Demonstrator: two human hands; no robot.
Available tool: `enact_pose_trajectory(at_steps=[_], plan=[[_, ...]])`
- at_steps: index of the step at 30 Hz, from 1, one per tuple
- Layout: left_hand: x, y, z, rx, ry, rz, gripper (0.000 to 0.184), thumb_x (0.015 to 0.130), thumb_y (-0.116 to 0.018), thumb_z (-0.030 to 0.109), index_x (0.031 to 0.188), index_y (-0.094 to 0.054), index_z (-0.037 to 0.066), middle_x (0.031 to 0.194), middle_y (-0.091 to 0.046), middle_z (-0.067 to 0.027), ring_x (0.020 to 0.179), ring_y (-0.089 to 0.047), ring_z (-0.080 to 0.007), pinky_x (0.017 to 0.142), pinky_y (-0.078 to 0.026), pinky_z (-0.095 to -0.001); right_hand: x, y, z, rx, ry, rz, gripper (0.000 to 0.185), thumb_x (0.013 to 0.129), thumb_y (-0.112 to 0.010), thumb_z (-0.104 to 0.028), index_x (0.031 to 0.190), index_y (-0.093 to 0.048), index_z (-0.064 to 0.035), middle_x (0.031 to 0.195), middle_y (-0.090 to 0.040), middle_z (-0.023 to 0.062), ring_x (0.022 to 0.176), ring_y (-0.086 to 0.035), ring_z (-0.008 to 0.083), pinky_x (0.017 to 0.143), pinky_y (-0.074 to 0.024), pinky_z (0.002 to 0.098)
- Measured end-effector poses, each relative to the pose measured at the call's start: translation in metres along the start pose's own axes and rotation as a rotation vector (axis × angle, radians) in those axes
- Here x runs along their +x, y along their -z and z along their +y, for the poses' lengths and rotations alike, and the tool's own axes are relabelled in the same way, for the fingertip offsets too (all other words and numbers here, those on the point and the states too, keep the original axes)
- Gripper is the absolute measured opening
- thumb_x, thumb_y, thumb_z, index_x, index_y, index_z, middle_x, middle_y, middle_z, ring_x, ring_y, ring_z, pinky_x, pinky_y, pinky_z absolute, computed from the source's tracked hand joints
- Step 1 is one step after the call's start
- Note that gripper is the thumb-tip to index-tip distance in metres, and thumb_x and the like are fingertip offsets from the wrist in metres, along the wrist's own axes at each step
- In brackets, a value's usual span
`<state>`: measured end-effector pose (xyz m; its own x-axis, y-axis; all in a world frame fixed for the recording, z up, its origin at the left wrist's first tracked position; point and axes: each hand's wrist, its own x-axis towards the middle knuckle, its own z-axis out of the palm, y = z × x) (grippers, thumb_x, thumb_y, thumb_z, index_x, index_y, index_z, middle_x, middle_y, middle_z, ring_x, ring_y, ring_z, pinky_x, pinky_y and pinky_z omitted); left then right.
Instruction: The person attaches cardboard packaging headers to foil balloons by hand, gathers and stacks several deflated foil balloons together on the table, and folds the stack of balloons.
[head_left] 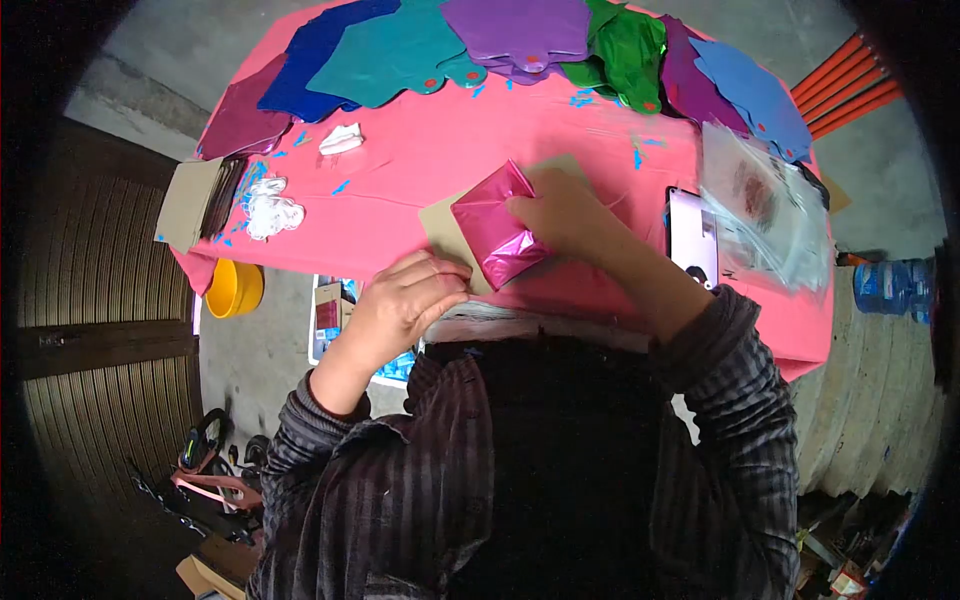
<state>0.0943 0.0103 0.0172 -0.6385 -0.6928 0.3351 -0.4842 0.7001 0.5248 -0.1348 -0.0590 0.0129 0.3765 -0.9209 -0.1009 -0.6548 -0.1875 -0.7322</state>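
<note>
1. Our right hand (565, 210) has its thumb and fingers together on the pink shiny sheet (490, 225), which lies just left of that hand, over the brown card (440, 222). The sheet looks thin, so a hard tug could rip it.
2. Our left hand (400, 305) touches the card's near corner. We cannot tell if its fingers pinch or just press. If they are too loose, the card could slide on the pink cloth (390, 220).
3. The sheet has wrinkles beside our right thumb. Pulling unevenly could make more, or leave it crooked.
4. The phone (693, 240) lies right of our right hand, near that forearm. A wide elbow swing could bump it.
</note>
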Motion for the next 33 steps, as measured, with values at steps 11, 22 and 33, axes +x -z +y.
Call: enact_pose_trajectory(at_steps=[11, 22, 33], plan=[[0.023, -0.021, 0.007, -0.057, -0.070, 0.170, 0.018, 0.074, -0.071, 0.008, 0.090, -0.064, 0.001, 0.102, -0.062, -0.0123, 0.091, -0.061, -0.0291, 0.075, -0.049, -0.0360, -0.006, -0.011, 0.002, -0.065, -0.012, 0.201, 0.023, 0.078, -0.057, -0.023, 0.078, -0.060, 0.0000, 0.072, -0.059, 0.0198, 0.072, -0.060, 0.0339, 0.066, -0.0439, 0.0450], [0.033, -0.028, 0.002, 0.082, 0.165, 0.171, 0.034, 0.069, -0.077, 0.017, 0.094, -0.061, 0.003, 0.106, -0.057, -0.0129, 0.108, -0.053, -0.0331, 0.088, -0.044, -0.0418, -0.017, -0.018, 0.020, -0.028, 0.265, 0.492, 0.025, 0.076, -0.064, -0.017, 0.092, -0.057, 0.0006, 0.099, -0.056, 0.0209, 0.095, -0.055, 0.0347, 0.080, -0.0443, 0.0434], [0.035, -0.034, 0.002, 0.227, 0.141, 0.179, 0.038, 0.071, -0.075, 0.022, 0.100, -0.060, 0.002, 0.108, -0.056, -0.0146, 0.107, -0.053, -0.0342, 0.092, -0.041, -0.0442, -0.077, -0.034, 0.013, -0.349, 0.424, 0.297, 0.044, 0.077, -0.068, -0.023, 0.109, -0.055, 0.0037, 0.121, -0.050, 0.0196, 0.116, -0.047, 0.0353, 0.098, -0.0393, 0.0451]])
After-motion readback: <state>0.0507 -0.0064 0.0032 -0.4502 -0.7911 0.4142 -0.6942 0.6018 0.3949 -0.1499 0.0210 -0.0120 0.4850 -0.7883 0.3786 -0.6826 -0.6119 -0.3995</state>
